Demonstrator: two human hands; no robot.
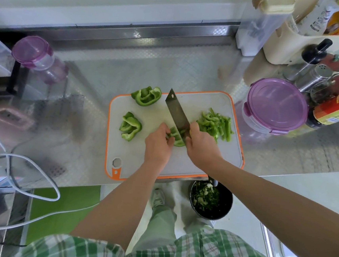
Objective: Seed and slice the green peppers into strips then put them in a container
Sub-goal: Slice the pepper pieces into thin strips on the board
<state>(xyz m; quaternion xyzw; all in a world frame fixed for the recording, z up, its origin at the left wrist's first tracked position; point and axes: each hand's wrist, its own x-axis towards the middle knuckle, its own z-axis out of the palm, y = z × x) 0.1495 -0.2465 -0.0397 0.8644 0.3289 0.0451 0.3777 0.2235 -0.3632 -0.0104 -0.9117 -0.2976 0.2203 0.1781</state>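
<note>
A white cutting board with an orange rim lies on the steel counter. My left hand holds a green pepper piece down with curled fingers. My right hand grips the handle of a cleaver, whose blade rests on that piece and points away from me. A pile of cut green strips lies at the board's right. Two uncut pepper chunks sit at the left, one mid-board and one on the far edge.
A round container with a purple lid stands right of the board, with spice jars and bottles behind it. A smaller purple-lidded container stands at far left. A black bin with green scraps sits on the floor below the counter edge. Cables trail at left.
</note>
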